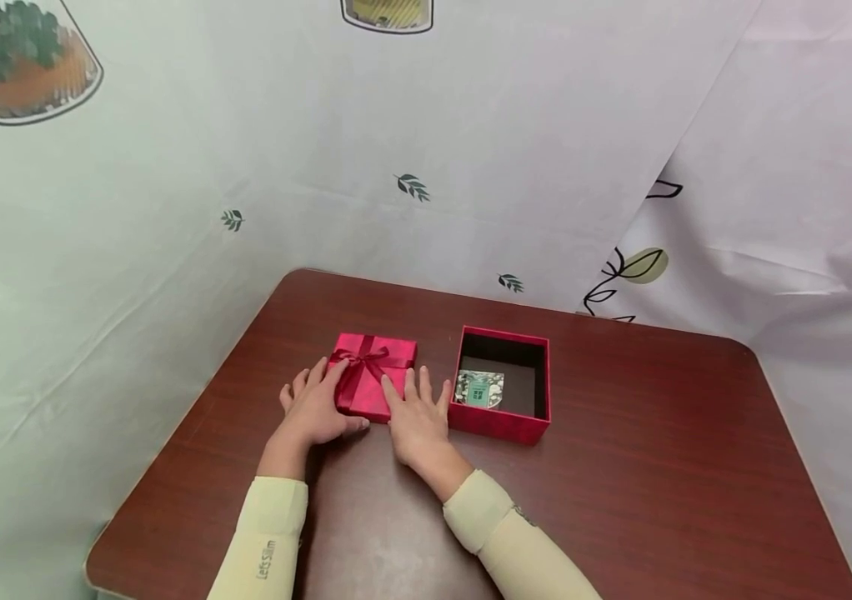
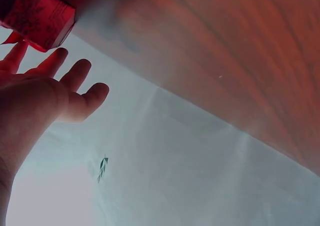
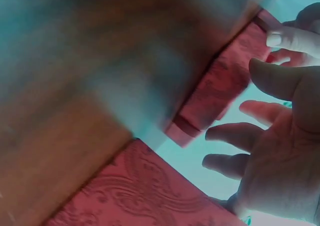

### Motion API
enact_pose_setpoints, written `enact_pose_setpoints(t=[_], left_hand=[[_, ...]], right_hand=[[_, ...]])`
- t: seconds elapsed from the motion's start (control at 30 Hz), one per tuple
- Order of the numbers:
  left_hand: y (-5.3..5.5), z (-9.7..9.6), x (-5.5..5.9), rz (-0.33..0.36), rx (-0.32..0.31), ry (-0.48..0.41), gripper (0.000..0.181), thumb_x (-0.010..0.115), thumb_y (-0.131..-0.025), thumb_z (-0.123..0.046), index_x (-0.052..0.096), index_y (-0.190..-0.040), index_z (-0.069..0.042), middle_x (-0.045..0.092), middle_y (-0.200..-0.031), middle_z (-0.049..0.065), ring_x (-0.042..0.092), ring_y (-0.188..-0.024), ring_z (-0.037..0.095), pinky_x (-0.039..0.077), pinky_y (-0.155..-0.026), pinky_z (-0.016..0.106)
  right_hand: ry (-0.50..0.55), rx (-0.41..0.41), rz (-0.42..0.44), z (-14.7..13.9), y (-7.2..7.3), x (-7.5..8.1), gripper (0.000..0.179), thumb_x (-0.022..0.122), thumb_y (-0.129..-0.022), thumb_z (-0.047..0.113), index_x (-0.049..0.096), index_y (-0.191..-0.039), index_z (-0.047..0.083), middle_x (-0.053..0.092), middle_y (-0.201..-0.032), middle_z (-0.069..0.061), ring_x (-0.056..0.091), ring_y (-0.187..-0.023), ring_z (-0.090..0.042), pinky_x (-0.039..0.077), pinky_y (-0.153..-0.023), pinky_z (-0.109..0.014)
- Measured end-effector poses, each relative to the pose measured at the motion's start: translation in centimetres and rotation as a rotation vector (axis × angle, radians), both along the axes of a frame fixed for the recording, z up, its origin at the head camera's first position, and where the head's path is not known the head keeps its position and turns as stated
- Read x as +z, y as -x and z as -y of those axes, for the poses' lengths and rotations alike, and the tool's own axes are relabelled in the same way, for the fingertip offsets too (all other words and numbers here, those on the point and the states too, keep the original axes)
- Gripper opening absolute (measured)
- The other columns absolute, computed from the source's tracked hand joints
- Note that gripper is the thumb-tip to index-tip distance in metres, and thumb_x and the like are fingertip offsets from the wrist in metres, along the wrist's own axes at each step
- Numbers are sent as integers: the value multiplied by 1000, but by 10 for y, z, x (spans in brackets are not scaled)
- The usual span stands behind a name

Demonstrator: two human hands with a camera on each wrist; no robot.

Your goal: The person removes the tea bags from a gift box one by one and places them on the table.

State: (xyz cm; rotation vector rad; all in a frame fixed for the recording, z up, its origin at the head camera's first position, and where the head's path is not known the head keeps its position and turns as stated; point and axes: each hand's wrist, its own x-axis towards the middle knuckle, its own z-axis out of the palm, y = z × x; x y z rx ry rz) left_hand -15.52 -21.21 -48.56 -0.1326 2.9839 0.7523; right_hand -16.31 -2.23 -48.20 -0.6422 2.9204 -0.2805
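2 spread hands, left hand (image 1: 315, 412) and right hand (image 1: 420, 427), frame the ribboned lid (image 1: 366, 390), likely for steadying; contact is unclear. It lies toward the tabletop's (image 1: 659, 433) far left corner, beside the open box (image 1: 501, 423).

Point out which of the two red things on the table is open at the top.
The red box on the right in the head view: its dark inside shows, holding a silvery item. The bow-topped red piece has a closed top.
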Motion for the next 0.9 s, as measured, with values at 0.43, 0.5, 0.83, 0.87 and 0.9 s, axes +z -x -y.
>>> enact_pose_setpoints(t=[0.43,0.5,0.83,0.87,0.9], left_hand=[[2,-10,17,-98,-36,1,114,93,-61,-39,34,-156,-16,25,-157,21,17,-139,48,6,-103,74],[2,-12,19,-107,-43,-2,115,93,-61,-40,33,-156,-16,25,-158,21,18,-139,48,6,-103,74],[0,-31,29,-144,-90,-6,116,92,-62,-41,31,-157,-17,23,-159,17,19,-140,46,7,-103,73],[0,-32,30,-146,-97,-6,116,92,-62,-42,30,-158,-17,23,-159,17,19,-140,46,7,-103,73],[0,-34,30,-149,-103,-6,116,92,-62,-42,30,-158,-17,23,-159,17,19,-140,46,7,-103,73]], right_hand=[[93,11,-87,-3,-6,28,71,68,-94,27,36,-157,28,32,-159,-14,9,-149,-37,5,-110,-69],[106,6,-89,-3,-6,31,71,69,-93,28,36,-157,28,32,-159,-14,9,-149,-37,7,-109,-69],[199,-51,-108,-16,-4,43,70,70,-93,30,39,-156,25,35,-158,-13,16,-148,-35,15,-108,-69],[208,-56,-109,-18,-4,44,70,70,-93,29,39,-156,25,35,-158,-13,16,-148,-35,15,-107,-69],[219,-62,-111,-20,-4,45,70,70,-93,29,39,-156,25,35,-158,-13,17,-148,-36,15,-107,-69]])
